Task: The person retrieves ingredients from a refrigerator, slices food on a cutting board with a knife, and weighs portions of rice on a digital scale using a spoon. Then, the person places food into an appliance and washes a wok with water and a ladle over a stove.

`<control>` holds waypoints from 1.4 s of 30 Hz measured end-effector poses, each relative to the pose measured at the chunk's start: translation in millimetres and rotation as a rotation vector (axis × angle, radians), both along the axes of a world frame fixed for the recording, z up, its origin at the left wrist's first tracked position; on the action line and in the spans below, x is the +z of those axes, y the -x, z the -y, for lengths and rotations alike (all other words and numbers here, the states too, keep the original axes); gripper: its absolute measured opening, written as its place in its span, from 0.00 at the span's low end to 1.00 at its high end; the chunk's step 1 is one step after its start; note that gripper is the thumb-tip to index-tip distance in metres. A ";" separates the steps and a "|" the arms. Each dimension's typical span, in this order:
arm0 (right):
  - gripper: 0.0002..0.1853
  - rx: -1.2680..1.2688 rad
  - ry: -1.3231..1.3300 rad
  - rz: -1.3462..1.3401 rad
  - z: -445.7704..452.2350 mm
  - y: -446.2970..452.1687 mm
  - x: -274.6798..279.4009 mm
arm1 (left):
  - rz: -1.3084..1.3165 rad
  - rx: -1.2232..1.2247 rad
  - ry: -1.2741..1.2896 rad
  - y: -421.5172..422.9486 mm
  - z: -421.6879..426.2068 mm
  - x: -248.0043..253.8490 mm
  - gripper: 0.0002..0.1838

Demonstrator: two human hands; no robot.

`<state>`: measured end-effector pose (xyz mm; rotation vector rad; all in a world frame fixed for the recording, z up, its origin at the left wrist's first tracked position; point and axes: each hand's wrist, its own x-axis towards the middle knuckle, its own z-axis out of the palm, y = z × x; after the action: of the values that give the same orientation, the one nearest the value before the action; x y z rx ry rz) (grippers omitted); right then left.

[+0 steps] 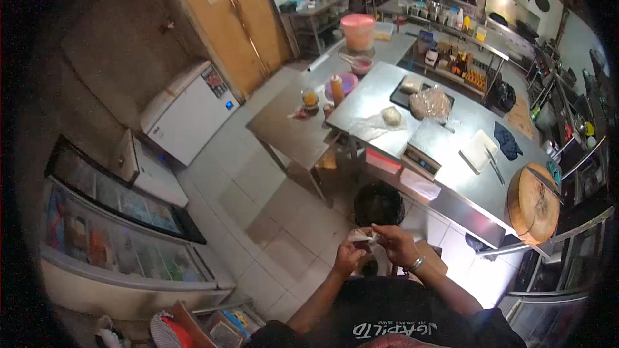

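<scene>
My left hand [349,256] and my right hand [398,246] are close together in front of my chest. Between them is a small, whitish, crumpled piece that looks like thin plastic [362,237]. Fingers of both hands are closed on it; what it contains, if anything, is too small to make out. A bracelet [418,262] circles my right wrist. Just beyond my hands, on the floor, stands a bin lined with a black bag [379,203].
Ahead is a steel table [380,77] with a scale [422,160], a dark tray [401,95] with wrapped food, a white cutting board [477,149] with knives, and a round wooden block [534,209]. A chest freezer [193,113] and a glass-topped freezer [122,245] line the left side.
</scene>
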<state>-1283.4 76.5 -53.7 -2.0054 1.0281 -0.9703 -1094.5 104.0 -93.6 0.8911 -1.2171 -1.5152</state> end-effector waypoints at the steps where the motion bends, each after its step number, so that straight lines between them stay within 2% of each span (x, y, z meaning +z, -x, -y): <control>1: 0.25 -0.035 -0.024 0.012 -5.0 -4.1 20.0 | -0.231 0.102 -0.121 3.2 -3.5 -3.8 0.28; 2: 0.25 -0.037 -0.004 0.023 -2.9 -4.2 19.4 | -0.463 0.198 -0.239 4.4 -0.7 -5.4 0.27; 3: 0.25 0.006 0.009 -0.085 -4.5 -1.6 13.8 | -0.468 0.215 -0.211 7.0 0.2 9.2 0.23; 4: 0.26 0.048 0.020 -0.193 -8.3 1.6 5.3 | -0.460 0.211 -0.197 6.5 1.0 9.5 0.23; 6: 0.24 0.055 0.078 -0.146 -13.0 0.6 -11.3 | 0.128 0.089 -0.018 6.5 -6.4 6.7 0.27; 8: 0.20 -0.052 0.016 -0.146 -15.3 -2.6 -3.4 | 0.137 0.102 0.059 9.4 -10.2 8.0 0.26; 9: 0.14 -0.124 -0.075 -0.051 -21.5 -3.2 3.6 | 0.031 0.091 -0.039 11.3 -12.8 10.2 0.25; 10: 0.14 -0.123 -0.073 -0.047 -21.4 -2.7 1.9 | -0.075 0.080 -0.136 12.7 -13.1 13.1 0.24; 14: 0.10 -0.172 -0.140 -0.103 -24.1 2.3 -8.3 | -0.028 0.055 -0.138 21.6 -16.1 10.3 0.21; 16: 0.10 -0.191 -0.150 -0.153 -23.0 0.6 -12.7 | -0.361 0.101 -0.236 23.3 -14.9 -6.7 0.19; 17: 0.11 -0.168 -0.128 -0.088 -23.4 -0.8 -15.4 | -0.359 0.100 -0.241 23.8 -12.2 -14.1 0.19; 19: 0.12 -0.147 -0.123 -0.026 -22.2 -2.4 -27.0 | -0.122 0.276 -0.202 25.1 -9.3 -25.5 0.19; 21: 0.14 -0.072 -0.279 0.029 -24.8 0.6 -50.5 | -0.013 0.367 -0.165 22.7 -8.0 -21.6 0.18; 23: 0.15 -0.035 -0.446 -0.024 -26.1 8.2 -56.6 | 0.227 0.445 -0.189 3.4 -7.8 -83.1 0.16; 24: 0.15 0.048 -0.427 0.067 -22.7 12.0 -69.6 | 0.313 0.463 -0.238 2.1 -9.0 -57.5 0.15; 25: 0.14 -0.040 -0.689 -0.062 -22.8 12.0 -39.1 | 0.401 0.477 -0.283 -2.1 -14.4 -35.0 0.15; 26: 0.14 -0.044 -0.941 -0.051 -21.1 20.3 -78.4 | 0.202 0.490 -0.444 -14.9 -30.8 -57.9 0.15; 27: 0.14 -0.077 -1.201 0.295 -24.7 26.8 -136.5 | -0.006 0.510 -0.575 -27.3 -30.6 -90.2 0.14; 28: 0.13 -0.097 -1.228 0.297 -30.9 40.3 -196.1 | -0.004 0.499 -0.601 -39.8 -38.0 -111.9 0.14; 30: 0.12 -0.139 -1.281 0.304 -42.6 65.9 -309.9 | -0.186 0.587 -0.777 -66.1 -75.9 -147.5 0.13; 32: 0.11 0.180 -0.534 -0.522 -25.4 77.6 -274.5 | -0.233 0.646 -0.858 -85.0 -115.2 -171.9 0.12; 33: 0.10 0.229 -0.530 -0.730 -13.5 78.3 -254.9 | -0.153 0.649 -0.886 -96.8 -137.7 -185.6 0.10; 35: 0.11 -0.061 -0.583 -0.954 -3.0 86.3 -374.2 | -0.016 0.715 -0.908 -112.0 -189.6 -215.6 0.06; 36: 0.08 -0.249 -0.852 -0.713 13.9 76.0 -349.5 | 0.042 0.778 -0.902 -121.2 -223.8 -233.9 0.04; 38: 0.06 -0.451 -1.102 -0.452 67.4 42.1 -309.3 | -0.458 0.949 -1.053 -152.1 -292.4 -278.8 0.05; 39: 0.07 -0.636 -1.208 -0.051 86.9 31.6 -303.5 | -0.458 0.934 -1.063 -156.5 -319.6 -287.9 0.05; 40: 0.07 -0.812 -1.272 0.365 100.4 28.0 -314.9 | -0.328 0.955 -1.047 -157.7 -345.4 -290.7 0.06; 42: 0.10 -0.822 -1.184 0.452 129.9 31.1 -353.7 | -0.078 0.962 -1.006 -150.0 -364.9 -302.2 0.09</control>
<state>-1314.5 -53.3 -407.5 -0.3597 1.6340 -0.7944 -944.5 468.9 -395.8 1.7025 0.2039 -1.2317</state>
